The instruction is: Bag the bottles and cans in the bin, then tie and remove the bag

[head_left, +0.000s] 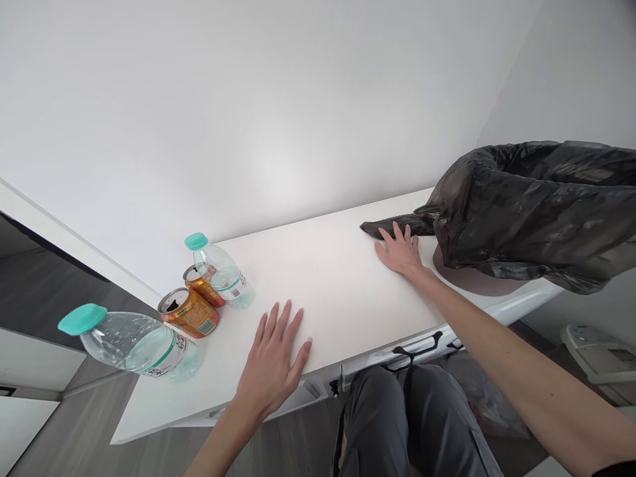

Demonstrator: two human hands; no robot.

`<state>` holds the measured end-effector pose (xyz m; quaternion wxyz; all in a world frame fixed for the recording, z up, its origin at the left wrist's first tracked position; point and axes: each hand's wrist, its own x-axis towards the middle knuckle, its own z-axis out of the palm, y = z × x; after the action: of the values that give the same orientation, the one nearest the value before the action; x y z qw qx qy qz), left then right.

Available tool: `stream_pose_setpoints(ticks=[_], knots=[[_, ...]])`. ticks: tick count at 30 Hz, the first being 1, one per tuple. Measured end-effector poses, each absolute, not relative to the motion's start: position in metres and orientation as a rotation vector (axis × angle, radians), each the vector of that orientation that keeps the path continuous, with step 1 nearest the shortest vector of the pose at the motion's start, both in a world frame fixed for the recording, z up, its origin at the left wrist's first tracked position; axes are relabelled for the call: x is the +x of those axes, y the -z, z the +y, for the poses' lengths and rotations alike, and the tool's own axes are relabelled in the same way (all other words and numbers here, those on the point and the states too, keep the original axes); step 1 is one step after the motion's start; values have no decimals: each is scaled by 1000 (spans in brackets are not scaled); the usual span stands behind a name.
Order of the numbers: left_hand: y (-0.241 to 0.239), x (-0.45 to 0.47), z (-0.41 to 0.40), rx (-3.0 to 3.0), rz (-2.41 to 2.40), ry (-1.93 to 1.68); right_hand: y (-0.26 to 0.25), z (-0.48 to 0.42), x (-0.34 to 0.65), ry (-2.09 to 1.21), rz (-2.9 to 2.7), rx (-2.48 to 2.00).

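Note:
My left hand lies flat and open on the white table, fingers stretched toward two orange cans and two clear water bottles with teal caps, one near and one farther. It holds nothing. My right hand rests open on the table farther right, its fingertips touching the corner of a black plastic trash bag that stands open at the table's right end.
A white wall rises behind the table. Grey flooring and a white cabinet lie to the left. My grey trousers show under the table edge. A white device sits on the floor at right.

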<state>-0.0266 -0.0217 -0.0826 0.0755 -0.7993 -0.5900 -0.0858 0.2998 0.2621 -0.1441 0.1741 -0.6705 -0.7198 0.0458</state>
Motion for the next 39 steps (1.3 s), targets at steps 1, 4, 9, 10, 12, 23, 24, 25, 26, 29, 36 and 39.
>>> stream_pose_setpoints(ticks=[1,4,9,10,12,23,24,25,26,29,36,39], knots=[[83,-27,-21,-2395,-1769,249,146,261,300,-115,-2043,-1886],[85,-27,-20,-2388,-1773,228,150,255,300,-85,-2061,-1860],[87,-30,-16,-2391,-1751,258,152,236,303,-79,-2118,-1843],[87,-30,-15,-2396,-1747,262,151,232,304,-90,-2135,-1831],[86,-32,-13,-2405,-1752,266,147,221,304,-121,-2171,-1806],[81,-30,-11,-2384,-1873,378,122,158,308,-283,-2273,-1739],[80,-28,-11,-2382,-1880,379,119,154,308,-295,-2275,-1737],[79,-28,-11,-2382,-1886,379,116,151,308,-308,-2277,-1735],[78,-27,-11,-2381,-1889,380,114,148,308,-321,-2278,-1734],[77,-26,-11,-2380,-1896,378,108,143,307,-352,-2273,-1732],[79,-28,-9,-2383,-1869,381,107,143,307,-370,-2266,-1735],[80,-29,-9,-2377,-1865,393,107,144,307,-364,-2268,-1738]])
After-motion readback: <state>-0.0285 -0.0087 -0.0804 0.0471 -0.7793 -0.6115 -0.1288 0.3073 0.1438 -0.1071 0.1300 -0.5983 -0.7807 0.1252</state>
